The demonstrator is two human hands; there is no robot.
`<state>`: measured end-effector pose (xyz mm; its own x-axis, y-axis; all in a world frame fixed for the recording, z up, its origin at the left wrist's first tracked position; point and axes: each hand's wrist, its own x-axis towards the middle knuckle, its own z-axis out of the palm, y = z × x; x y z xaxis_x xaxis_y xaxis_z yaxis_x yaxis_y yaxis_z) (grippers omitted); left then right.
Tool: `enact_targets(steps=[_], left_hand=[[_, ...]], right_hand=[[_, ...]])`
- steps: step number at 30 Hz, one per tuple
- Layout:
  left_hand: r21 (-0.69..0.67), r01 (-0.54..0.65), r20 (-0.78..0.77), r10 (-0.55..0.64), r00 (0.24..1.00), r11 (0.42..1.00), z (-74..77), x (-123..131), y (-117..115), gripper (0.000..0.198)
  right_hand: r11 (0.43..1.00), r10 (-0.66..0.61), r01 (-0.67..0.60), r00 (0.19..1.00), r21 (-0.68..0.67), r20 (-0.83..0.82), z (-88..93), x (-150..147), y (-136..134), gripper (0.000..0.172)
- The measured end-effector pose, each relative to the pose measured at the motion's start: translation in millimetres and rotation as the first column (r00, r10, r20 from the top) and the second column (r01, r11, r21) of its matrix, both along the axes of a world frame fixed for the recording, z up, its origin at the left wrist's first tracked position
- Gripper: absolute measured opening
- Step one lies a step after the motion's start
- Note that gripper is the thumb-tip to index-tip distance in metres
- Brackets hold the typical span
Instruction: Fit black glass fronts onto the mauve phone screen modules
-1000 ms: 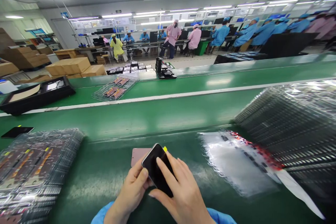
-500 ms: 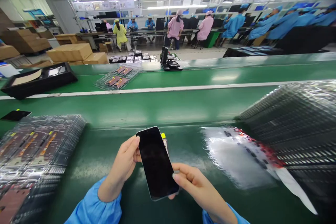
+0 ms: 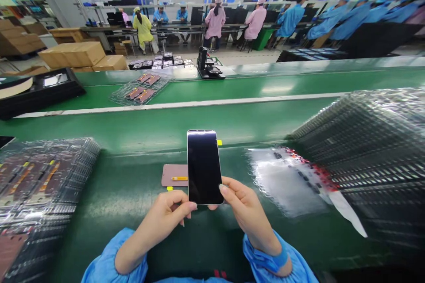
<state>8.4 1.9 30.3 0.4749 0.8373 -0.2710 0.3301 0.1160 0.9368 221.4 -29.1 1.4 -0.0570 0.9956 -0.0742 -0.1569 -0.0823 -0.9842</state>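
Observation:
A smartphone with a dark screen and a pale frame stands nearly upright in front of me. My right hand grips its lower right edge, thumb at the front. At the lower left corner is my left hand, thumb and bent fingers pinched against the phone. A pinkish flat panel with a yellow strip lies on the green bench behind it, partly hidden by the phone. Yellow tabs poke out beside the panel and at the phone's upper right.
Stacked clear trays with brown parts stand left, and a tall stack of clear trays right. Clear plastic bags with red and black marks lie before it. Beyond are a parts tray, a black stand and people at benches.
The phone has turned from tilted to upright and moved slightly up. My left hand has slid from its upper left edge to the lower left corner. The pink panel now shows.

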Motion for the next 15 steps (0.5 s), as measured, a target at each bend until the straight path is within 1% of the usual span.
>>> enact_targets(steps=[6,11,15], left_hand=[[-0.029,0.017,0.105,-0.014,0.994,0.999,-1.3,3,2,0.032],[-0.026,-0.019,0.121,0.022,0.992,0.999,3.5,3,1,0.036],[-0.010,-0.043,0.105,0.044,0.994,0.999,2.1,0,0,0.037]], right_hand=[[1.000,0.003,-0.004,0.999,-0.021,-0.040,13.6,-1,0,0.040],[0.999,0.018,-0.017,0.999,0.035,-0.033,15.0,-1,0,0.035],[0.992,0.123,-0.120,0.990,0.047,-0.071,16.4,1,2,0.039]])
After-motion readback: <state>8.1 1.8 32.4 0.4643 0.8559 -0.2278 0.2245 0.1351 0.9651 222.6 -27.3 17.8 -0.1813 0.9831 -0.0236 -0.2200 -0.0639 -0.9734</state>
